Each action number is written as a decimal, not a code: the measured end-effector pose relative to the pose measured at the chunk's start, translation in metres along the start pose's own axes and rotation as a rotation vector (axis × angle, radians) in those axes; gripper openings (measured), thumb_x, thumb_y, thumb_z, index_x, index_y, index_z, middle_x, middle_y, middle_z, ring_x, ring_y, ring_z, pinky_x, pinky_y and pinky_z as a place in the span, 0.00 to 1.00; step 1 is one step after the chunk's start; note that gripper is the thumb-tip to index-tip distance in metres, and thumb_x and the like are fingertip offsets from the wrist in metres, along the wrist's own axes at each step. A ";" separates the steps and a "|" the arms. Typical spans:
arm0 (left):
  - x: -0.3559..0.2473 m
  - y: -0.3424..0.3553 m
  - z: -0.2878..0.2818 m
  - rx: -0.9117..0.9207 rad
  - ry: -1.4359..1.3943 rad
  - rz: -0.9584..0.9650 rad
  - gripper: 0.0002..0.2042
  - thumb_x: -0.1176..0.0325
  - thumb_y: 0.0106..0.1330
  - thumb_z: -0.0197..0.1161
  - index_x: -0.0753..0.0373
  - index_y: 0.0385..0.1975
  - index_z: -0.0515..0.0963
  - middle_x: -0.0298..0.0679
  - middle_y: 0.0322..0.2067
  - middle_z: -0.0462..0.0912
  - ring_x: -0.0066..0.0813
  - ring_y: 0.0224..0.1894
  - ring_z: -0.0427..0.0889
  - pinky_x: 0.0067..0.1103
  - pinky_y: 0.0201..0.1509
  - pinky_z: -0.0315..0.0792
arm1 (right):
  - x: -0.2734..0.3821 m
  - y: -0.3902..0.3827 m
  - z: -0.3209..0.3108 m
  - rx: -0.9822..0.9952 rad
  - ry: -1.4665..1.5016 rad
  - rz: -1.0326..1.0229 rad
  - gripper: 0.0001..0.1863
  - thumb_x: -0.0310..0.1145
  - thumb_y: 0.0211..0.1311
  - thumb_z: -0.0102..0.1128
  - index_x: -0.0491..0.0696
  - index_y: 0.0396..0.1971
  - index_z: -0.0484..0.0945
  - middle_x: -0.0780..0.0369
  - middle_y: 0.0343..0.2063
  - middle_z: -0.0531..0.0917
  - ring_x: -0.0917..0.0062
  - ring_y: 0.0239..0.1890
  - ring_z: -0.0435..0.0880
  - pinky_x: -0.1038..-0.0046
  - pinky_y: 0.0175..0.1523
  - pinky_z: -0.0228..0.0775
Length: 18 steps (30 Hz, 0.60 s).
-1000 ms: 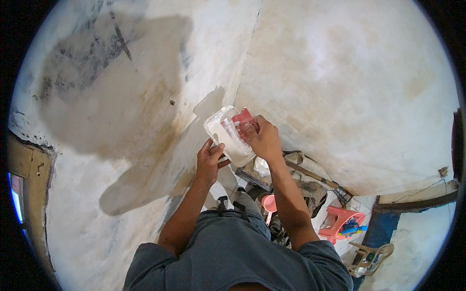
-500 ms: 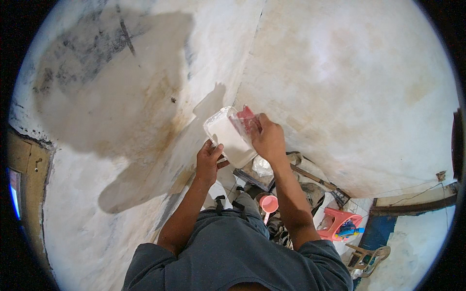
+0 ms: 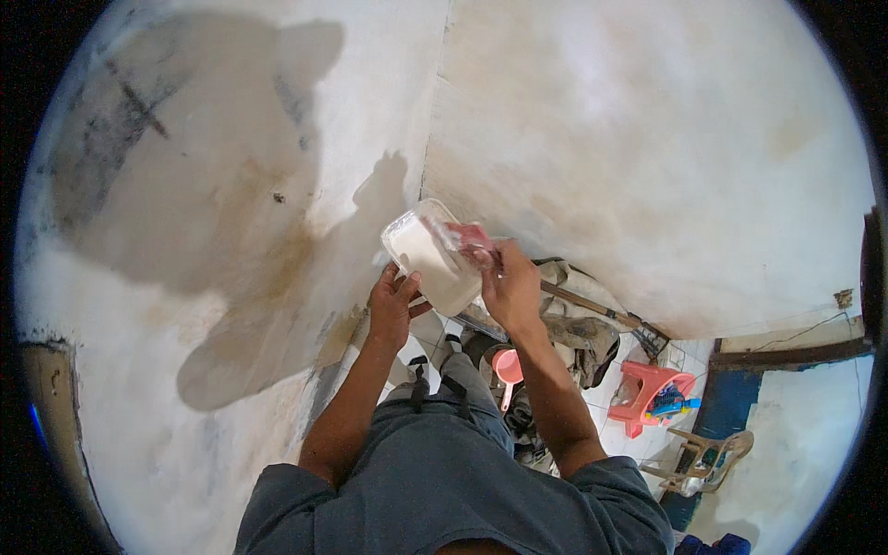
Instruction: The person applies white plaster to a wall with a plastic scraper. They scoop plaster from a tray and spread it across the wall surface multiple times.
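Observation:
A white rectangular tub (image 3: 433, 266) with a pale paste coating its inside is held up in front of the corner between two walls. My left hand (image 3: 394, 305) grips its left edge, the thumb over the rim and the fingers underneath. In my right hand (image 3: 514, 289) is a red putty scraper (image 3: 474, 242) smeared with white. The scraper lies over the tub's far right side, its edge blurred by motion; whether it touches the paste I cannot tell.
Patchy off-white walls rise on the left (image 3: 268, 296) and right (image 3: 601, 185). On the tiled floor below are a pink dipper (image 3: 507, 366), a pink plastic stool (image 3: 645, 396) with blue items by it, a tan plastic chair (image 3: 717, 458) and crumpled cloth (image 3: 585, 338).
The red scraper has swung over the tub and lies flatter, with my right hand slightly lower. My left hand keeps its hold on the tub. The whole view has turned a little.

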State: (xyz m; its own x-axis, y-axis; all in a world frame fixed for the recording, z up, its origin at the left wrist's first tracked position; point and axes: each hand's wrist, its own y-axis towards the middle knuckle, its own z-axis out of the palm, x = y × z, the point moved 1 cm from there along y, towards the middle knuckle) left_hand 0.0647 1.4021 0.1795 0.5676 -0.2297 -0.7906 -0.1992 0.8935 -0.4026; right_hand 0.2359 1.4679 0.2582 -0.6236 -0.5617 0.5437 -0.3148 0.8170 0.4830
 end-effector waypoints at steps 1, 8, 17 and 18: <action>0.002 0.003 0.003 0.003 0.004 -0.007 0.26 0.64 0.64 0.61 0.58 0.62 0.63 0.40 0.46 0.80 0.32 0.43 0.82 0.28 0.39 0.82 | -0.008 -0.007 0.001 -0.067 0.074 0.095 0.10 0.33 0.62 0.60 0.41 0.35 0.76 0.52 0.22 0.77 0.59 0.24 0.78 0.65 0.31 0.70; 0.031 0.018 0.010 0.024 0.046 -0.059 0.23 0.65 0.65 0.60 0.58 0.60 0.65 0.36 0.43 0.80 0.27 0.41 0.83 0.27 0.38 0.82 | -0.040 -0.027 0.001 -0.142 0.146 0.244 0.10 0.35 0.61 0.60 0.44 0.36 0.76 0.51 0.27 0.81 0.54 0.29 0.82 0.63 0.36 0.73; 0.114 0.094 0.017 -0.013 0.076 -0.137 0.21 0.69 0.65 0.60 0.59 0.57 0.66 0.35 0.41 0.80 0.24 0.40 0.83 0.23 0.35 0.83 | -0.144 -0.061 0.044 -0.291 0.537 0.672 0.07 0.30 0.63 0.61 0.41 0.33 0.76 0.63 0.29 0.82 0.85 0.31 0.76 0.79 0.37 0.70; 0.129 0.105 0.015 -0.013 0.095 -0.143 0.21 0.69 0.65 0.60 0.59 0.57 0.66 0.36 0.41 0.80 0.24 0.40 0.83 0.22 0.34 0.84 | -0.162 -0.069 0.050 -0.271 0.559 0.714 0.06 0.28 0.63 0.61 0.42 0.33 0.76 0.64 0.29 0.82 0.85 0.32 0.77 0.80 0.37 0.69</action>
State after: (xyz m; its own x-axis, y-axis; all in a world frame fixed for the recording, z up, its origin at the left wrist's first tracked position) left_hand 0.1289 1.4717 0.0423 0.5129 -0.3899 -0.7648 -0.1327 0.8442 -0.5194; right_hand 0.3225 1.5085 0.1021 -0.1496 0.0215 0.9885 0.2294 0.9732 0.0136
